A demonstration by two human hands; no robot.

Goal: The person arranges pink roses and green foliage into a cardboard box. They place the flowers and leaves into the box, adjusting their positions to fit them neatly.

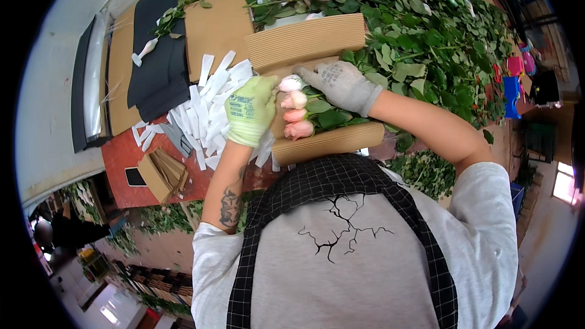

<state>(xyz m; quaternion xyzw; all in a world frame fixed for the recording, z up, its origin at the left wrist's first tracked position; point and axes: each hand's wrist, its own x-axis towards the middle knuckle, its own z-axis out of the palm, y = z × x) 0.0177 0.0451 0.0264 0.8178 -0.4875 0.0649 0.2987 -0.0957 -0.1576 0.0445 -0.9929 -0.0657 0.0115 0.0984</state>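
Note:
Several pink roses (295, 116) lie in a column, heads to the left, on a sheet of brown corrugated cardboard (304, 42) whose two ends curl up. The topmost rose (290, 83) is paler, with something whitish around its head. My left hand (250, 109), in a yellow-green glove, is closed with its fingertips at the left side of that head. From the right, my right hand (338, 84), in a grey glove, reaches over the same rose just behind its head, fingers together. Its fingertips are partly hidden. Green leaves (332, 119) extend right from the blooms.
White paper strips (210, 109) are heaped left of the roses on the red table (122, 176). Folded brown cardboard (163, 173) and a phone (134, 176) lie nearer. A leafy rose pile (420, 36) covers the right. A single rose (145, 50) lies on dark sheets (159, 42).

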